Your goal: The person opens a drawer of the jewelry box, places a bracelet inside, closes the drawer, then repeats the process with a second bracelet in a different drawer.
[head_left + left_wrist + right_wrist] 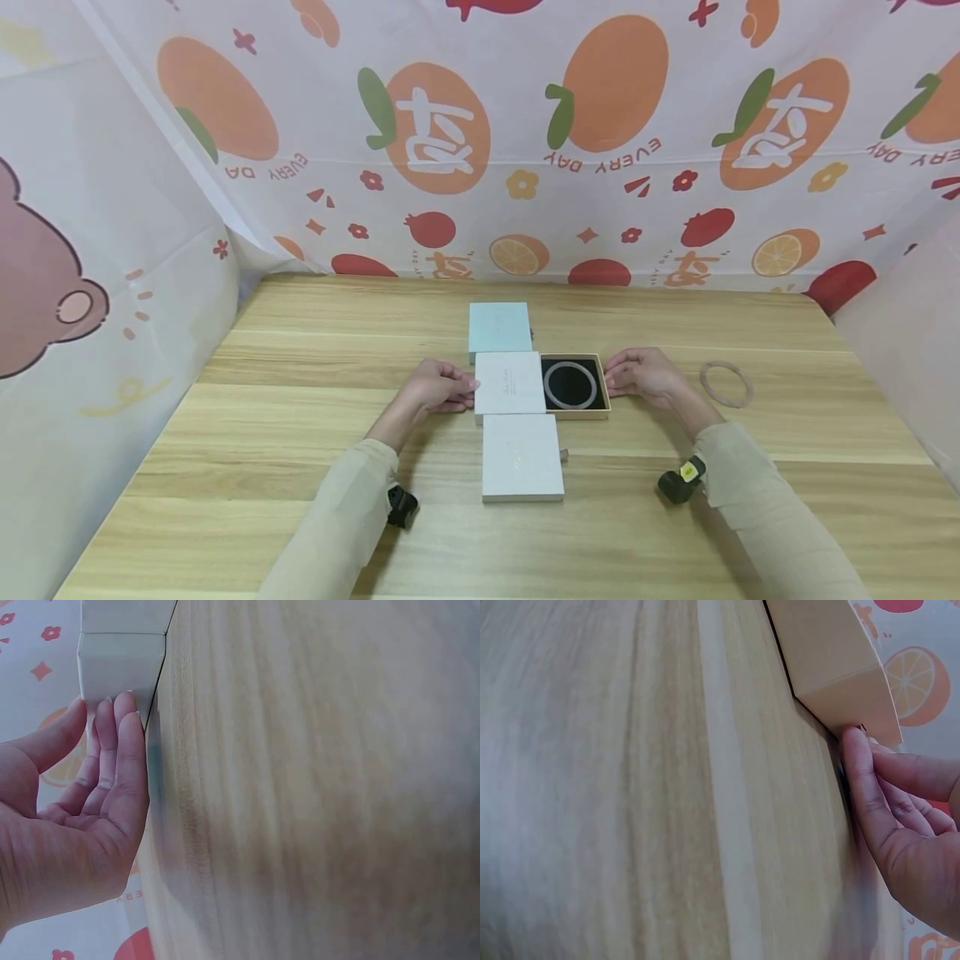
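A white slide-out box lies in the middle of three stacked in a line; its sleeve (508,382) covers the left part. The drawer (606,408) sticks out to the right, its dark lining holding a pale ring-shaped bangle (551,386). My left hand (442,387) touches the sleeve's left end with its fingertips, thumb at the upper edge; the left wrist view shows the fingers (130,772) nearly straight against that end. At the drawer's right end, my right hand (639,375) pinches a small pull tab between thumb and forefinger, mostly hidden by the fingertips (855,742).
A pale blue box (499,327) lies behind the middle one, and another white box (521,458) with a small tab lies in front. A second bangle (726,383) rests right of my right hand. Printed cloth (517,108) hangs behind the wooden table (300,417).
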{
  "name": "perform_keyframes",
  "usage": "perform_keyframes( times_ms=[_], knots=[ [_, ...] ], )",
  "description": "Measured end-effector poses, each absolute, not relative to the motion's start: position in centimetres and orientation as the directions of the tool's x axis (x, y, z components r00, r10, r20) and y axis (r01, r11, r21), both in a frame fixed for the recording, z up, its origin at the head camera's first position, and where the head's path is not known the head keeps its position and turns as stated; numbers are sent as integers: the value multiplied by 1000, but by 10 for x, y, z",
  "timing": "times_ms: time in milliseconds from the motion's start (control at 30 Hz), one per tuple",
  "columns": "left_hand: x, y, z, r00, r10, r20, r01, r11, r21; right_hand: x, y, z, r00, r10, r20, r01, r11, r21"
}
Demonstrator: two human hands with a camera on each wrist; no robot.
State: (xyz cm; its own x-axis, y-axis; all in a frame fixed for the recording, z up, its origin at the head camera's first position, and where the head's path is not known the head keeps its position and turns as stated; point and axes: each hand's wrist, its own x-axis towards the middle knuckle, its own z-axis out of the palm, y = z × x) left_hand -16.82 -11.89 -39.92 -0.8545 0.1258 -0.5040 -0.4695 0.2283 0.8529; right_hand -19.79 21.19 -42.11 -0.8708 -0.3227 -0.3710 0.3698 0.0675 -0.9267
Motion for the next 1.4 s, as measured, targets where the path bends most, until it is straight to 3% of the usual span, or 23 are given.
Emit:
perform_keyframes(
  times_ms=[1400],
  knots=[
    [-170,-119,-401,-846,127,-519,-482,236,844,-198,203,-422,-878,-319,-357,361,49,-931]
  ],
)
